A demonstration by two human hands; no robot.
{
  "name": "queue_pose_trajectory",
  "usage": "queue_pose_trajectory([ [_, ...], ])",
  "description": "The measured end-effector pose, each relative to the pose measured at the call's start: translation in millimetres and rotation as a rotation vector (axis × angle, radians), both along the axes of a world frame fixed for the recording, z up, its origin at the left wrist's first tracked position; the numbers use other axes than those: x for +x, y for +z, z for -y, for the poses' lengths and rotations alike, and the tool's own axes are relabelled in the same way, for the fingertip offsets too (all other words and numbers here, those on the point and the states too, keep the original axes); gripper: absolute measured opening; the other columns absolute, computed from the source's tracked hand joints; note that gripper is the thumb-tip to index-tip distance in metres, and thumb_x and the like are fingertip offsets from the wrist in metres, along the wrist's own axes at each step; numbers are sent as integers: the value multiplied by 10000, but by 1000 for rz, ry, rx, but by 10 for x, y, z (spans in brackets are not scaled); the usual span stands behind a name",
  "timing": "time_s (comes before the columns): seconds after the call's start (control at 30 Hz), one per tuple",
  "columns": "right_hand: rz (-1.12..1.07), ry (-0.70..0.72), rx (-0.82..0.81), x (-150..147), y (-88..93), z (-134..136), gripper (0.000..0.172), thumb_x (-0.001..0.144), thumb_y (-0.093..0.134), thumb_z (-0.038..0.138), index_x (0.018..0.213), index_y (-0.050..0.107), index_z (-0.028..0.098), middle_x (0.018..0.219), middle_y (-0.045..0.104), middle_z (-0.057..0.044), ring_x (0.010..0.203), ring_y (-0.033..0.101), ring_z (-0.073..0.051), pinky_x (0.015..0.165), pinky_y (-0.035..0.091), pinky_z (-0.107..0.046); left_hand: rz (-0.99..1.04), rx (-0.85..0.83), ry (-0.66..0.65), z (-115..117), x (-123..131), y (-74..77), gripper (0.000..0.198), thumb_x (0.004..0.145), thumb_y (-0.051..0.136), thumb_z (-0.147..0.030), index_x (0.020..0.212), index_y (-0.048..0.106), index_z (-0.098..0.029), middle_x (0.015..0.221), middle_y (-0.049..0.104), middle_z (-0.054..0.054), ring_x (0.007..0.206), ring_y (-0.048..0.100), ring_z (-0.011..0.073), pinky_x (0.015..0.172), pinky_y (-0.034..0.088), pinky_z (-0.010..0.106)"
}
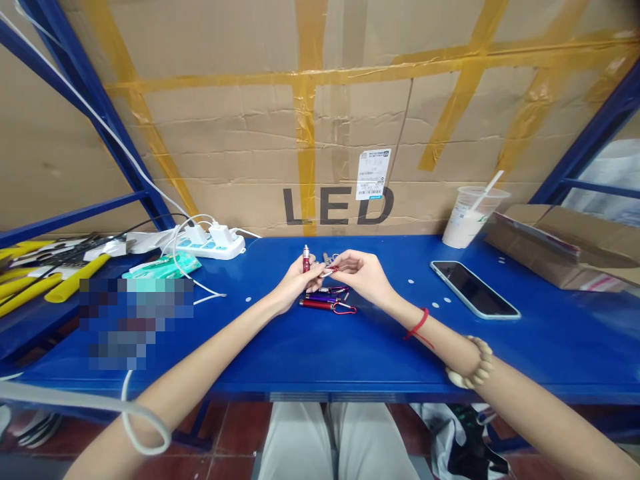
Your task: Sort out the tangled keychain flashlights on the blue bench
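In the head view, my left hand (294, 283) is closed around a small red keychain penlight (306, 261), its silver tip pointing up. My right hand (365, 270) pinches a small red carabiner clip (332, 269) close to the left fingers; whether it is joined to the held penlight is hard to make out. Just below both hands lie another red penlight (316, 304) with a red carabiner and a purple penlight (325, 297). A darker one is behind them, partly covered by my fingers. Small metal pieces (327, 258) show between the hands.
A white power strip (215, 248) with plugs stands at the back left, near a teal packet (163, 267) and yellow tubes (80, 279). To the right are a phone (475, 290), a plastic cup (467, 220) with a straw and an open cardboard box (560, 247). A white cable (145, 427) loops in front.
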State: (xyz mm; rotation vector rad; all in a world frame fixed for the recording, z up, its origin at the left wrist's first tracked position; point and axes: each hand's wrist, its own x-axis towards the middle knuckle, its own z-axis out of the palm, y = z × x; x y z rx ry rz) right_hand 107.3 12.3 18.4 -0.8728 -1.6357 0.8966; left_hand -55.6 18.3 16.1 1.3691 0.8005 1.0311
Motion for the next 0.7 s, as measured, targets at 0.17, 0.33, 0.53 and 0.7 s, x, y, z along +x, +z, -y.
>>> queue_pose_trajectory([
  [0.17,377,50,346,63,-11,0,377,728,686,351,1049,653,157,906,684,-83,756,637,-174,642,530,-291,-99,196,104,-3,-49,24,377,742,637,-375,735,307,-195,574,317,-95,498,344,40,507,284,187],
  [0.33,594,57,594,82,-4,21,287,889,499,335,1053,662,165,833,668,-70,780,610,-176,726,495,-308,-240,393,150,3,-88,27,288,804,552,-326,713,316,-188,602,285,-76,549,297,62,568,290,210],
  [0.53,717,110,593,77,36,62,268,917,445,303,960,659,147,773,624,-57,708,563,-153,663,458,-264,-369,491,199,10,-93,3,262,818,515,-313,696,321,-187,626,312,-63,563,294,71,570,282,215],
  [0.7,711,28,653,63,2,20,268,915,435,264,887,664,128,689,581,-51,626,507,-141,598,419,-256,-410,562,219,29,-87,17,272,831,503,-330,688,321,-187,627,334,-59,572,314,74,578,283,216],
])
